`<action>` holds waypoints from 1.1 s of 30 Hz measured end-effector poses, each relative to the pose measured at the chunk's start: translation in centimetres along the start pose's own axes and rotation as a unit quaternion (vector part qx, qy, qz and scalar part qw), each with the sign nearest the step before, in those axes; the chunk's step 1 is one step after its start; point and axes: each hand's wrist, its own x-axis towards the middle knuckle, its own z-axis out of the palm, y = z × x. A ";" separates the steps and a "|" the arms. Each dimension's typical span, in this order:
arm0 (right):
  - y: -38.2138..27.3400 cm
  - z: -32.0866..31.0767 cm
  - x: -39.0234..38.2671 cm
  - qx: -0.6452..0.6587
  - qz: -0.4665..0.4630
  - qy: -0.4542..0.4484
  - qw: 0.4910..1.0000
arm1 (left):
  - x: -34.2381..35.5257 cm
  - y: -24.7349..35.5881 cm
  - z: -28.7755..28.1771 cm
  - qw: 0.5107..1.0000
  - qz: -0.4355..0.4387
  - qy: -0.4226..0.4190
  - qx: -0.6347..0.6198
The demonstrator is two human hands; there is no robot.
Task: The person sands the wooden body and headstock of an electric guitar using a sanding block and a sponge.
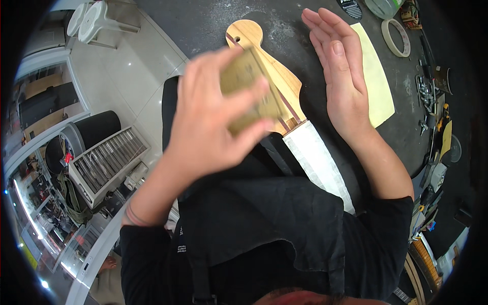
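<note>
A pale wooden guitar headstock (pixel 284 76) with darker stripes and one small hole near its rounded tip lies over the dark table edge. From it a neck wrapped in white tape (pixel 317 162) runs down toward my apron. My left hand (pixel 206 112), blurred by motion, grips an olive-gold sandpaper piece (pixel 246 84) over the left side of the headstock and hides part of it; whether paper and wood touch I cannot tell. My right hand (pixel 343 84) is raised to the right of the headstock, fingers stretched out, holding nothing.
Right of my right hand lies a pale yellow sheet (pixel 378 76) on the dark tabletop (pixel 198 20). Beyond it are a roll of tape (pixel 396 38), a clear greenish container (pixel 384 7) and assorted small tools along the right side. White stools (pixel 99 21) stand on the floor at far left.
</note>
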 end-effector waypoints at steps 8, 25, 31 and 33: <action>-1.2 0.2 -0.4 0.043 0.035 -0.002 0.998 | 0.5 -3.3 -1.3 0.995 0.085 -0.037 -0.026; -1.1 0.5 -0.4 0.036 0.038 0.010 0.999 | 2.6 -4.9 -2.4 0.965 0.203 -0.149 -0.078; -0.8 0.4 -0.4 0.053 0.038 0.014 0.998 | 4.5 -8.5 -3.5 0.981 0.181 -0.067 0.000; -0.7 0.2 -0.4 0.047 0.034 0.013 0.998 | 2.8 -5.6 -2.4 0.975 0.180 -0.123 -0.040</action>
